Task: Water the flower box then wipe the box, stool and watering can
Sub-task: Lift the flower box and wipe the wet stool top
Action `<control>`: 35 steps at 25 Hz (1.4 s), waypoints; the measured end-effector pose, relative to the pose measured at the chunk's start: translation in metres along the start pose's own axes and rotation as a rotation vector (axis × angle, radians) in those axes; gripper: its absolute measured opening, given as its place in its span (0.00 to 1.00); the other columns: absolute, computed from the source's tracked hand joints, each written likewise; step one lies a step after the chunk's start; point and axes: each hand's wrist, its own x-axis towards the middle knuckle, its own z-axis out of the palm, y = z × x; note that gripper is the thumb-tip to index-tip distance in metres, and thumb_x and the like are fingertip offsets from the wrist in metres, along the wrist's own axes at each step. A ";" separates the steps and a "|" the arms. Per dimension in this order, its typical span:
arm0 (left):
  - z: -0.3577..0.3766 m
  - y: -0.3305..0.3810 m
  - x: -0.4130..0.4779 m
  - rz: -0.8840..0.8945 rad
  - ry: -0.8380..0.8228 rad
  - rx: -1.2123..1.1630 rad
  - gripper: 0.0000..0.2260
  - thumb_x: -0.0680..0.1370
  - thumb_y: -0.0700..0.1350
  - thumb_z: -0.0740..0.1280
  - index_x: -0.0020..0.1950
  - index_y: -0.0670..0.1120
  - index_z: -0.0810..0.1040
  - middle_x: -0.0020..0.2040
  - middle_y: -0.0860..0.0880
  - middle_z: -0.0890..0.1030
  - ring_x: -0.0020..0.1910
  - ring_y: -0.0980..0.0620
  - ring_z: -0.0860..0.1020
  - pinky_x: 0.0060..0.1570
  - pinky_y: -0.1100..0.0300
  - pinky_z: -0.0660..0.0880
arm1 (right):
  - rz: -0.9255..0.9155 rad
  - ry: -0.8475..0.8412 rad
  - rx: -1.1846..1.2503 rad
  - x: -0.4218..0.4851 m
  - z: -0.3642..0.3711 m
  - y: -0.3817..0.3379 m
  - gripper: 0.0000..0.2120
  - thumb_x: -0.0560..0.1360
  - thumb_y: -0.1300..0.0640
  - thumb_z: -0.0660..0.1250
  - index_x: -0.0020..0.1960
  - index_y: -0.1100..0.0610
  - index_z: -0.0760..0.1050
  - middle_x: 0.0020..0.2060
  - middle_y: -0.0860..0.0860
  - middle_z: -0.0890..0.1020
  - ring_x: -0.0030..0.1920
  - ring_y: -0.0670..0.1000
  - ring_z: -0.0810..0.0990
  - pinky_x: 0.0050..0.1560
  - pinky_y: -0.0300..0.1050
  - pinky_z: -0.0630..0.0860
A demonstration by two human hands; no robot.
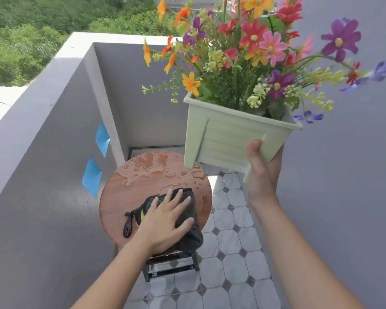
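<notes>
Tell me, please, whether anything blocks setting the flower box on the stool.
Yes: the left hand presses a dark cloth on the stool's near half; water pools on the far half. The right hand holds the flower box aloft.

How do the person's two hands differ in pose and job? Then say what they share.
The left hand lies flat, low, pressing a dark cloth on the wet stool. The right hand curls round the base of the flower box, higher, holding it tilted in the air. Both are bare.

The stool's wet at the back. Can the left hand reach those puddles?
Probably yes: the left hand presses the cloth on the stool, and the right hand holds the flower box off the puddles.
</notes>
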 end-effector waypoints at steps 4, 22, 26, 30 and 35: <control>0.022 0.007 -0.002 0.115 -0.072 0.245 0.32 0.75 0.66 0.36 0.77 0.55 0.51 0.77 0.52 0.47 0.74 0.44 0.42 0.73 0.43 0.54 | -0.013 0.020 0.000 0.009 -0.002 0.002 0.28 0.73 0.57 0.63 0.70 0.64 0.61 0.53 0.48 0.75 0.51 0.35 0.77 0.49 0.29 0.73; -0.009 0.009 0.135 -0.304 0.193 0.039 0.36 0.76 0.66 0.48 0.78 0.47 0.49 0.79 0.49 0.46 0.77 0.48 0.41 0.73 0.46 0.45 | -0.089 0.023 -0.054 0.033 -0.018 0.020 0.26 0.73 0.57 0.64 0.68 0.66 0.62 0.49 0.47 0.74 0.47 0.36 0.76 0.49 0.28 0.71; -0.028 -0.018 0.134 -0.494 0.247 -0.039 0.41 0.74 0.69 0.49 0.78 0.45 0.45 0.79 0.48 0.44 0.77 0.47 0.40 0.73 0.45 0.44 | -0.077 0.021 -0.027 0.029 -0.016 0.017 0.28 0.73 0.55 0.65 0.69 0.64 0.62 0.52 0.50 0.74 0.49 0.39 0.76 0.49 0.30 0.72; -0.037 -0.034 0.119 -0.673 0.307 -0.126 0.49 0.68 0.75 0.51 0.78 0.43 0.45 0.79 0.46 0.45 0.77 0.45 0.40 0.73 0.44 0.44 | -0.098 0.021 -0.013 0.028 -0.013 0.011 0.31 0.71 0.50 0.66 0.69 0.62 0.62 0.54 0.49 0.74 0.52 0.40 0.76 0.52 0.32 0.71; -0.041 -0.042 0.083 -0.842 0.325 -0.196 0.59 0.61 0.80 0.53 0.77 0.41 0.43 0.79 0.44 0.44 0.76 0.43 0.40 0.73 0.45 0.43 | -0.108 0.010 -0.001 0.021 -0.008 0.002 0.33 0.70 0.48 0.66 0.70 0.60 0.61 0.55 0.50 0.74 0.53 0.42 0.75 0.54 0.33 0.71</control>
